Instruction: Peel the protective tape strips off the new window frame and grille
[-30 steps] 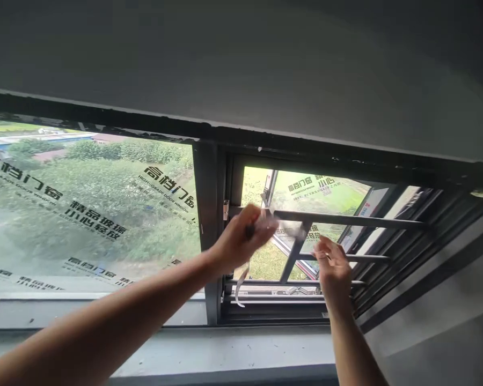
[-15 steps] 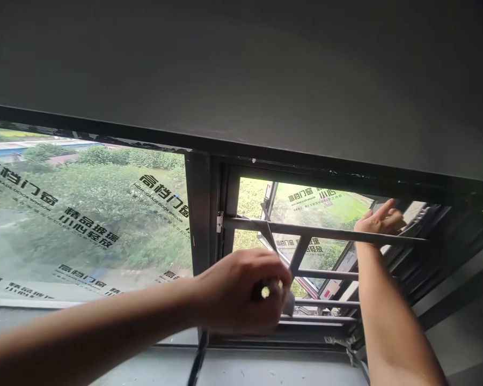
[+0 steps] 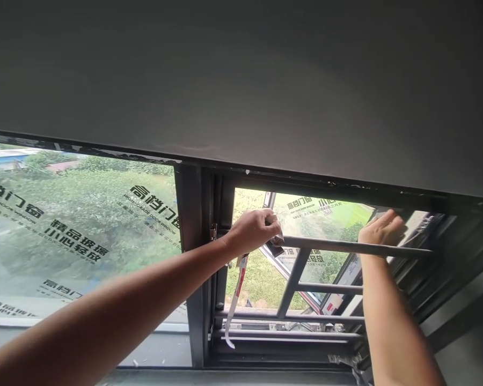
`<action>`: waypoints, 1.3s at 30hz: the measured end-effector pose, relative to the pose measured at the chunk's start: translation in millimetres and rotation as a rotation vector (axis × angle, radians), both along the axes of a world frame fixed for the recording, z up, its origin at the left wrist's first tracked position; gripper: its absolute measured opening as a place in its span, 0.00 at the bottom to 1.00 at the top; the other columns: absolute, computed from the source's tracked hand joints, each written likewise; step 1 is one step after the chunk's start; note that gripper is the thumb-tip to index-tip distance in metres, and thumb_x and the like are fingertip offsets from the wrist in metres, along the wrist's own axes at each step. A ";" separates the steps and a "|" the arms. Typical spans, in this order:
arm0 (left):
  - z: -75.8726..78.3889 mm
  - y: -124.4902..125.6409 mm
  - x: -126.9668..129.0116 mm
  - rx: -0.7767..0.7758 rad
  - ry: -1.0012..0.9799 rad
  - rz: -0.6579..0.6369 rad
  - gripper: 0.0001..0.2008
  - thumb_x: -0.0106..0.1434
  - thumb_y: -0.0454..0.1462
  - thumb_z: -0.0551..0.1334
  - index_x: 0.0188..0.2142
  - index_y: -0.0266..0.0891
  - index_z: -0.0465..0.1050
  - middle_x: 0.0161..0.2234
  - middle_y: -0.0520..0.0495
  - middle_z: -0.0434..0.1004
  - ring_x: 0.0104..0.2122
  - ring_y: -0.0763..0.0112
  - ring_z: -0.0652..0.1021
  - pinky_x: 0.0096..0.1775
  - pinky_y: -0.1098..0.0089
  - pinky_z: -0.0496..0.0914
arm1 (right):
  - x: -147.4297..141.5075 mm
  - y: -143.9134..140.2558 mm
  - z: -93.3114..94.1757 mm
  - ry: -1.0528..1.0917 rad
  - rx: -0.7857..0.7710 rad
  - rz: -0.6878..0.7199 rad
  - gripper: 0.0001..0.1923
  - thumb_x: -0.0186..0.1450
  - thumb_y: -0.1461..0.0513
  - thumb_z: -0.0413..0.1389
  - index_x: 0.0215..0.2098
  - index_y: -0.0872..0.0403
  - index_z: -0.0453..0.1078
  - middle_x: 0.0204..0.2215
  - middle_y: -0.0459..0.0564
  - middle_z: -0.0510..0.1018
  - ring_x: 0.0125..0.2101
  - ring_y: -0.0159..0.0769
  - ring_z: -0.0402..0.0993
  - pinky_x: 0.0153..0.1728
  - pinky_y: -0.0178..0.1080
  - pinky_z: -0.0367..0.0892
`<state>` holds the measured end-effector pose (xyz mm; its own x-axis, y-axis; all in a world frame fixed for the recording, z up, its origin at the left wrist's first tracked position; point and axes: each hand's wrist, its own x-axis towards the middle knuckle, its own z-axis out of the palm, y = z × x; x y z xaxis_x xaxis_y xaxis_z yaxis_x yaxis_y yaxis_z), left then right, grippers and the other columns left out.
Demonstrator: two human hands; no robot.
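In the middle of the frame, the left hand [image 3: 254,230] is closed around a small dark tool [image 3: 276,245] at the grey metal window bar [image 3: 358,249]. The right hand [image 3: 382,229] grips the bar further right. The window is open, so a slip could drop the tool outside.

Daylight floods in through my window [image 3: 80,225], bright outside; the wall [image 3: 241,69] above sits dim and grey. Slight motion blur, and the frame bows at the edges.
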<state>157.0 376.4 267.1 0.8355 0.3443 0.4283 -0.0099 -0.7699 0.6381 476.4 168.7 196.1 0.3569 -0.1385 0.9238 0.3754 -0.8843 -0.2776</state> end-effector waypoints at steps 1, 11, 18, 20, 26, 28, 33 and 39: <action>0.1 -0.1 -0.4 0.005 -0.001 -0.001 0.11 0.56 0.41 0.54 0.24 0.38 0.68 0.19 0.56 0.66 0.19 0.77 0.63 0.21 0.75 0.53 | 1.8 -0.8 0.0 -0.011 0.007 0.012 0.22 0.66 0.57 0.38 0.55 0.57 0.57 0.44 0.65 0.64 0.46 0.58 0.62 0.41 0.57 0.63; -2.9 1.6 0.6 0.052 0.006 -0.001 0.09 0.55 0.40 0.54 0.23 0.39 0.68 0.18 0.57 0.64 0.18 0.77 0.62 0.21 0.74 0.53 | -0.9 -4.7 6.3 -0.088 0.193 0.125 0.20 0.66 0.54 0.39 0.53 0.50 0.58 0.48 0.65 0.63 0.49 0.58 0.62 0.41 0.54 0.62; -1.7 0.8 -0.4 0.067 0.023 0.010 0.09 0.55 0.40 0.54 0.23 0.39 0.67 0.18 0.57 0.64 0.19 0.77 0.63 0.21 0.74 0.53 | 10.1 -5.1 13.6 -0.073 0.242 0.098 0.15 0.66 0.55 0.40 0.44 0.50 0.63 0.43 0.64 0.67 0.44 0.54 0.66 0.36 0.51 0.61; -0.6 0.3 -0.8 0.061 0.043 0.007 0.09 0.55 0.41 0.54 0.23 0.39 0.67 0.18 0.56 0.64 0.19 0.77 0.63 0.20 0.74 0.53 | 21.8 -5.4 9.8 -0.079 0.254 0.064 0.13 0.66 0.58 0.41 0.42 0.53 0.63 0.42 0.64 0.67 0.44 0.53 0.65 0.36 0.50 0.59; -1.6 1.0 -0.1 0.035 0.067 -0.014 0.11 0.56 0.43 0.53 0.25 0.40 0.68 0.19 0.56 0.66 0.18 0.77 0.63 0.19 0.75 0.54 | 30.8 -5.9 -4.1 -0.133 0.264 0.032 0.13 0.65 0.61 0.43 0.44 0.58 0.62 0.39 0.63 0.67 0.37 0.44 0.65 0.30 0.43 0.53; -2.8 1.6 0.6 0.045 0.064 -0.016 0.11 0.56 0.43 0.53 0.25 0.40 0.68 0.19 0.56 0.66 0.18 0.77 0.64 0.19 0.75 0.54 | 24.3 -6.8 -2.8 -0.171 0.255 0.071 0.14 0.64 0.62 0.45 0.48 0.58 0.60 0.41 0.63 0.66 0.37 0.43 0.65 0.30 0.43 0.52; -4.1 1.9 1.9 0.069 0.056 0.005 0.10 0.56 0.41 0.53 0.25 0.40 0.68 0.19 0.56 0.65 0.18 0.78 0.63 0.19 0.75 0.53 | 23.9 -11.8 6.3 -0.180 0.187 -0.012 0.12 0.65 0.60 0.47 0.44 0.55 0.64 0.41 0.62 0.68 0.39 0.43 0.65 0.30 0.42 0.51; -4.8 1.5 1.8 0.109 0.061 0.018 0.10 0.56 0.42 0.54 0.24 0.40 0.67 0.19 0.56 0.67 0.18 0.78 0.64 0.19 0.75 0.53 | 51.1 -16.5 4.5 -0.170 0.101 -0.162 0.08 0.63 0.61 0.47 0.38 0.56 0.64 0.34 0.62 0.67 0.40 0.47 0.62 0.33 0.46 0.50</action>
<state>158.8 377.9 262.3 0.8550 0.3141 0.4128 0.0411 -0.8342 0.5499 527.5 152.2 200.6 0.1638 -0.2755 0.9472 0.2802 -0.9077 -0.3125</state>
